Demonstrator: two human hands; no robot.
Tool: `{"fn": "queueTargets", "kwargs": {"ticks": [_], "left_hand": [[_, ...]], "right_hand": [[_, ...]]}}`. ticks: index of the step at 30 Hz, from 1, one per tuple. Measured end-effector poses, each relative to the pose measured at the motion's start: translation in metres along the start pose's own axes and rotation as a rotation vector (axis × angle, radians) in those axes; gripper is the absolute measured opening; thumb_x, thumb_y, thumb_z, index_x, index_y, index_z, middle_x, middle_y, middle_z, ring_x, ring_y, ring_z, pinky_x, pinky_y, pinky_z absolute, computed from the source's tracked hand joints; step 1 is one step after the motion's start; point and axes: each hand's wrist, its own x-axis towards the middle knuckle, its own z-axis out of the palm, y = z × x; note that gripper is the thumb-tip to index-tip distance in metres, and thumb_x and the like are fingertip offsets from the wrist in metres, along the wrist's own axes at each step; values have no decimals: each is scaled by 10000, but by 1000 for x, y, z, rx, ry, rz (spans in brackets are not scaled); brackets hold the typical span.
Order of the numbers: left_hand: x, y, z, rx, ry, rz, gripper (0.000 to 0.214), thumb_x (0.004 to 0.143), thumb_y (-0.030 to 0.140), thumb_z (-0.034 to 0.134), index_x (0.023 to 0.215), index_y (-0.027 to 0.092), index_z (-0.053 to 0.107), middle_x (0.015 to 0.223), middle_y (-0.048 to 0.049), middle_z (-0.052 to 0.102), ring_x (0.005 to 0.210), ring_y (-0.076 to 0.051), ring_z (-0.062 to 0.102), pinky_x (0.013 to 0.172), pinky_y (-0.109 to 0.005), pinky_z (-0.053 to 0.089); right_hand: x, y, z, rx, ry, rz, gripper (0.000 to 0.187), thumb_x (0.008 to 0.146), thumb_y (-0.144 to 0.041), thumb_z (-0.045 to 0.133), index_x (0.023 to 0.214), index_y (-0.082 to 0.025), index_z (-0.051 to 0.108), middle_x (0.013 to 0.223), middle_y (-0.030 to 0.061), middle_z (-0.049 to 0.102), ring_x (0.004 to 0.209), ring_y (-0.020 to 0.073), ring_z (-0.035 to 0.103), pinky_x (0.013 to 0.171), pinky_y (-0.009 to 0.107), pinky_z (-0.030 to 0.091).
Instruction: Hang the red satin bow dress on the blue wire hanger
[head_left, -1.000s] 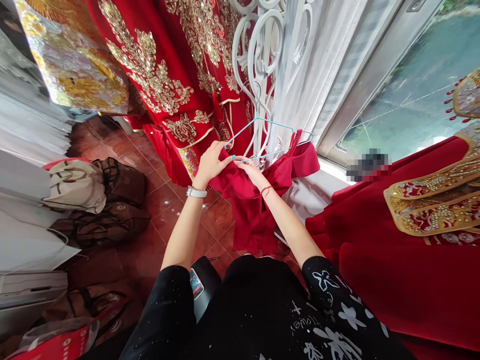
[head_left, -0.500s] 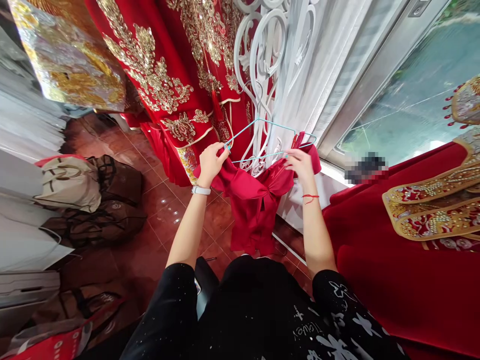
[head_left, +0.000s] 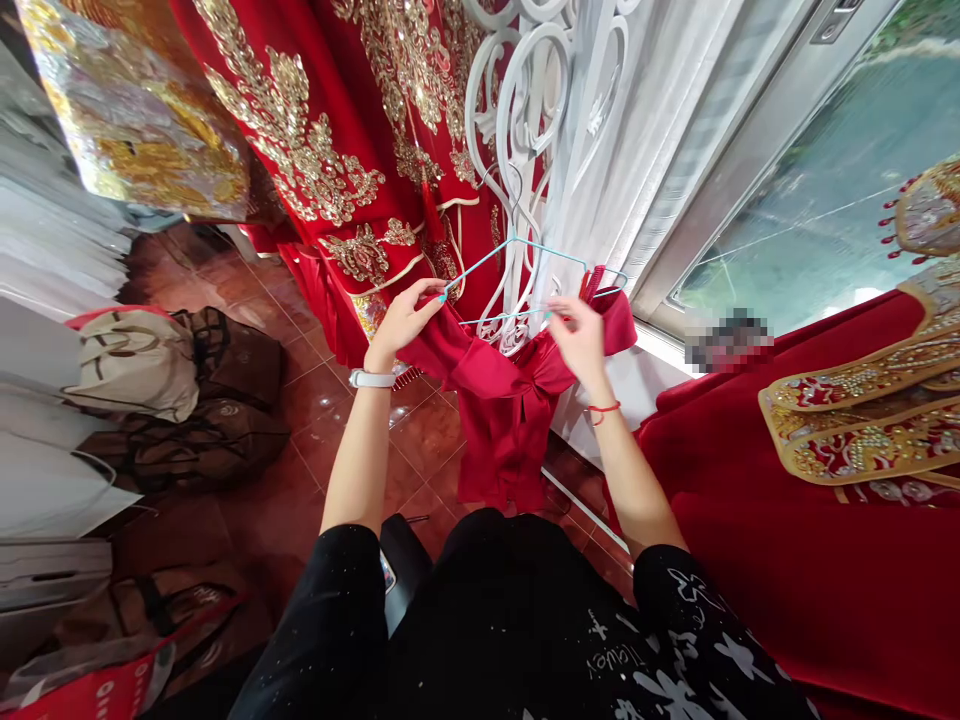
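A red dress [head_left: 495, 375] hangs from a thin light-blue wire hanger [head_left: 480, 262], whose hook is up by a white scrollwork metal frame [head_left: 534, 95]. My left hand [head_left: 409, 318] is closed at the hanger's left corner, pinching the dress's shoulder edge there. At the right side of the neckline, my right hand [head_left: 577, 335] has its thumb and fingers together on the fabric, close to the hanger's lower bar; its fingertips are slightly blurred. Red straps [head_left: 592, 282] loop over the hanger's right end. The lower dress hangs down over the floor.
Red gowns with gold sequins [head_left: 315, 140] hang at the upper left. Brown bags [head_left: 240, 350] and a cream bag [head_left: 135, 360] lie on the tiled floor at left. A red gown with gold embroidered trim [head_left: 847, 420] stands at right, below a window [head_left: 810, 200].
My right hand has moved left along the neckline, toward the middle of the hanger. My left hand has shifted slightly left and stays at the hanger's corner.
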Motion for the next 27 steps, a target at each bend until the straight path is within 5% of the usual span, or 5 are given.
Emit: {"fn": "queueTargets", "kwargs": {"ticks": [6, 12, 17, 23, 27], "left_hand": [[-8, 13, -1, 73, 53, 2, 282, 981, 343, 573, 1128, 174, 745, 1227, -121, 787, 1164, -281, 723, 1124, -471, 518], [-12, 13, 3, 52, 135, -19, 239, 988, 319, 573, 1116, 192, 730, 1227, -109, 787, 1153, -255, 725, 1107, -425, 534], [-11, 8, 7, 88, 155, 12, 213, 1013, 329, 569, 1113, 198, 704, 1209, -101, 779, 1159, -256, 711, 1114, -447, 524], [-15, 32, 15, 206, 292, 51, 333, 1005, 309, 570, 1327, 244, 621, 1406, -127, 652, 1351, -312, 588, 1188, -521, 458], [14, 77, 38, 385, 214, 199, 392, 970, 211, 567, 1354, 248, 633, 1441, -123, 626, 1442, -360, 500, 1236, -613, 348]], "right_hand": [[-12, -17, 122, 136, -460, -66, 325, 908, -282, 692, 1228, -233, 712, 1229, 80, 773, 1145, 247, 724, 1118, 441, 551], [-10, -21, 145, 168, -497, -74, 274, 929, -217, 586, 1199, -225, 630, 1039, 59, 771, 1055, 243, 742, 1047, 436, 581], [-1, -16, 83, 198, -360, -113, 303, 920, -251, 568, 1218, -251, 625, 1218, 91, 751, 1161, 243, 724, 1064, 443, 585], [32, 36, -63, -194, 400, -81, 373, 838, -188, 505, 1172, -236, 664, 1150, 86, 730, 1167, 237, 717, 1054, 465, 587], [41, 47, -104, -286, 329, -69, 332, 825, -228, 568, 1126, -227, 708, 1229, 103, 748, 1240, 271, 690, 1113, 519, 547]]}}
